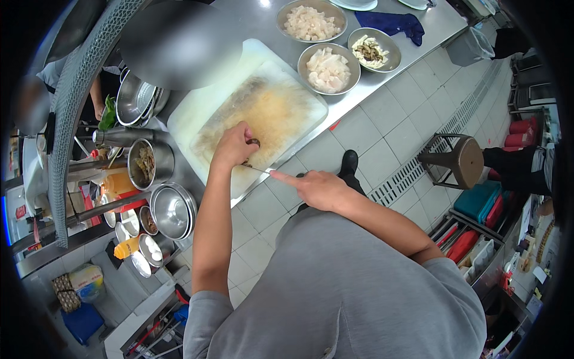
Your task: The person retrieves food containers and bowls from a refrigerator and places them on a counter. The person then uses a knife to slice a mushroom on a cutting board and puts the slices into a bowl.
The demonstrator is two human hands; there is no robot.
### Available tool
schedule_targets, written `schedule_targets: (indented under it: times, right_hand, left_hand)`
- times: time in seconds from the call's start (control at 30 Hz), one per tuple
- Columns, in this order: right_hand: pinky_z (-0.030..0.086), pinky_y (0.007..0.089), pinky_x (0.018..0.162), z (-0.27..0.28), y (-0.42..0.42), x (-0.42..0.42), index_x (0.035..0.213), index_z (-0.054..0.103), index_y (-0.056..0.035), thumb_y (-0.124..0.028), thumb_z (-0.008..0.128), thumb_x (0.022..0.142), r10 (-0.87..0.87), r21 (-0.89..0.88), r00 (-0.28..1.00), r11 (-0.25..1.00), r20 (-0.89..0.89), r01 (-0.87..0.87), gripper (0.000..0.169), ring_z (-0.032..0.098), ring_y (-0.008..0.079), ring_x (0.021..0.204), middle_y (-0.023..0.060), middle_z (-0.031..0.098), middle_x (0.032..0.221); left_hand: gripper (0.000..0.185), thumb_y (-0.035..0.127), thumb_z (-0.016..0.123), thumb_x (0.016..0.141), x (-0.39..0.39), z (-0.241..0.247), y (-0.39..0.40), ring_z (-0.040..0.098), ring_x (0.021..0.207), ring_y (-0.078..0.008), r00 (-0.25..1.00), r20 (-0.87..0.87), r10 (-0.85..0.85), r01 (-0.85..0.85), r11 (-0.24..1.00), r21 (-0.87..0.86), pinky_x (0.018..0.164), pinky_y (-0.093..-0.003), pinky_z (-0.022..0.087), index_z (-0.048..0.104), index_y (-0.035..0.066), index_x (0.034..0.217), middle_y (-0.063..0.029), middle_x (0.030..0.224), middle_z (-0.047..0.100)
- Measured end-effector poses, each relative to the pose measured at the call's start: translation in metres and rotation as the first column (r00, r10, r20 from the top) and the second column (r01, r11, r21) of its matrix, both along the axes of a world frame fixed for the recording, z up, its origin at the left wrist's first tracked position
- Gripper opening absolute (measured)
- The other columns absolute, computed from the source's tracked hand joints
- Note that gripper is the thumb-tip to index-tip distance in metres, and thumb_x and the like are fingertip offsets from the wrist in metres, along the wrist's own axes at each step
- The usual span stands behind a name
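My left hand (233, 146) is over the worn, stained cutting board (287, 101), its fingertips bent around a small dark brown piece of food (254, 142), possibly a mushroom. In my right hand (320, 188) is a knife (259, 169), gripped with the index finger stretched along it. Its thin blade points left across the board's near edge, just below my left hand. Beside the blade tip lie some small dark bits (246, 162), partly covered by my left hand. The knife handle is hidden inside my right hand.
Metal bowls of pale diced meat (311, 22), pale sliced pieces (329, 72) and white-and-brown strips (370, 50) stand past the board. Left are a steel pot (163, 161) and stacked bowls (172, 211). A stool (464, 161) stands right. Another person's arm (96, 98) shows far left.
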State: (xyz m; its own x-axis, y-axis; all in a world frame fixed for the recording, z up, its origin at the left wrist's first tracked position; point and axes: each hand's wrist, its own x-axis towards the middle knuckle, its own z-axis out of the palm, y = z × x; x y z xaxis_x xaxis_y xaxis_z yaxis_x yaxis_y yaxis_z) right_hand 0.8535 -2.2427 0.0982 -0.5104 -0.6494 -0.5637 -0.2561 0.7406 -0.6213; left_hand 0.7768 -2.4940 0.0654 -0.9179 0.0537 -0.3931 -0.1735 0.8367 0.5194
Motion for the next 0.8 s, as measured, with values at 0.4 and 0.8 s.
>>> schedule_targets:
  times: [0.4, 0.8]
  right_hand:
    - [0.054, 0.0463, 0.088, -0.006, 0.006, -0.002, 0.161, 0.018, -0.044, -0.015, 0.046, 0.1, -0.013, -0.056, 1.0, 0.998, 0.004, 0.014, 0.073, 0.067, 0.0364, 0.09, 0.021, 0.065, 0.099]
    - [0.052, 0.0521, 0.078, -0.005, 0.012, -0.004, 0.16, 0.024, -0.0355, -0.009, 0.05, 0.098, -0.145, -0.122, 0.982, 0.984, -0.122, 0.13, 0.072, 0.065, 0.0414, 0.077, 0.0225, 0.066, 0.08]
  left_hand:
    - [0.021, 0.014, 0.077, 0.082, 0.008, 0.016, -0.014, 0.067, 0.077, -0.0256, 0.988, -0.139, 0.065, -0.065, 0.998, 0.005, 0.07, -0.0353, 0.052, 0.063, 0.002, 0.093, -0.0117, 0.087, 0.07]
    - [0.021, 0.008, 0.078, 0.086, 0.085, -0.024, 0.01, 0.066, 0.088, -0.0221, 0.757, -0.449, 0.475, -0.416, 0.88, 0.231, 0.079, -0.0319, 0.053, 0.065, 0.0, 0.1, -0.0111, 0.097, 0.069]
